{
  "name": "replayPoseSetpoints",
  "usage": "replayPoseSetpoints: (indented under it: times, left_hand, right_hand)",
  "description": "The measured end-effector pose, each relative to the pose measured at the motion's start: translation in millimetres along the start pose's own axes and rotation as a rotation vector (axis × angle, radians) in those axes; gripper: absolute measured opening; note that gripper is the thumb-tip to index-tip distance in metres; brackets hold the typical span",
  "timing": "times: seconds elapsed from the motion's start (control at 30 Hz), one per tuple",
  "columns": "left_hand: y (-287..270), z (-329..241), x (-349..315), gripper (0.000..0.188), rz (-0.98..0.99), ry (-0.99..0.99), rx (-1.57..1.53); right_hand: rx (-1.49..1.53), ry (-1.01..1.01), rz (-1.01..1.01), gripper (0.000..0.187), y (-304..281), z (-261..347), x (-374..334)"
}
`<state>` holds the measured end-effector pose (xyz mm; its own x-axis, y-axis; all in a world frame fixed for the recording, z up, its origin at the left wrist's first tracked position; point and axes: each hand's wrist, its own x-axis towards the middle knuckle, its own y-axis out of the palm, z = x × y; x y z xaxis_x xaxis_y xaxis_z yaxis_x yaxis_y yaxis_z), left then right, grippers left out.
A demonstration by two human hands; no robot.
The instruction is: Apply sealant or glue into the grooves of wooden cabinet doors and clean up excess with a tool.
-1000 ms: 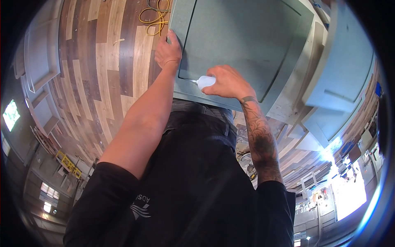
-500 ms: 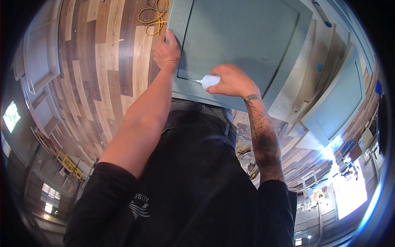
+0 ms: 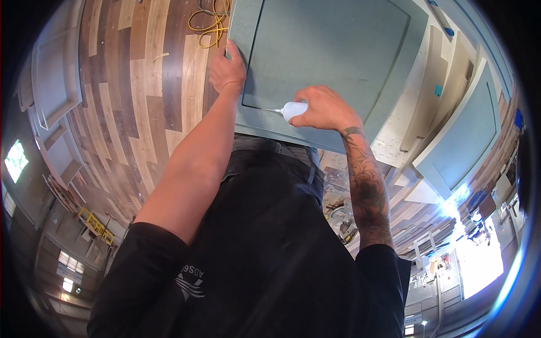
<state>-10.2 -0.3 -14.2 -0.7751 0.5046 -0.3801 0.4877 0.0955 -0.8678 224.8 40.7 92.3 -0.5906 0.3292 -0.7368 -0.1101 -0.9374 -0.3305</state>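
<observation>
Cabinet workshop: painted cabinet doors [image 3: 468,135] on benches, plank floor [image 3: 152,84].

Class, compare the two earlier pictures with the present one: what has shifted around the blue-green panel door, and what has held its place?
The right hand has slid its small white squeeze bottle leftward along the near groove of the blue-green panel door. The left hand stays gripping the door's left edge; the door itself has not moved.

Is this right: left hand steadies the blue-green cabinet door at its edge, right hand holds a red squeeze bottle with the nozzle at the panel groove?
Not quite. The head view shows the squeeze bottle in the right hand is white, not red. The rest holds: the left hand steadies the blue-green cabinet door at its edge, nozzle at the panel groove.
</observation>
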Motion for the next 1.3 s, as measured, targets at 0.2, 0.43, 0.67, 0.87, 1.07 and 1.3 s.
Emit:
replayPoseSetpoints:
  times: [0.2,0.43,0.67,0.87,1.07,1.3]
  left_hand:
    - [0.6,-0.7,0.0,0.066,0.0,-0.004,0.007]
    - [1.0,0.3,1.3,0.067,0.015,-0.01,0.003]
    - [0.0,-0.1,1.5,0.068,0.015,-0.014,-0.003]
    - [0.6,-0.8,-0.3,0.067,-0.011,-0.015,-0.014]
    - [1.5,0.4,1.9,0.067,-0.004,-0.019,-0.003]
    - [2.1,0.5,1.1,0.069,-0.002,-0.019,0.007]
  right_hand:
    - [-0.008,0.012,0.001,0.045,-1.2,-3.2,-1.5]
    - [-0.007,0.025,-0.01,0.046,-1.0,-7.7,-5.0]
    - [0.02,0.047,0.003,0.047,-3.9,-9.8,-9.4]
    - [0.008,0.041,-0.021,0.048,-2.8,-16.6,-13.6]
    - [0.024,0.051,-0.026,0.048,-2.4,-21.7,-14.3]
    - [0.066,0.049,0.001,0.048,-0.9,-16.8,-9.3]
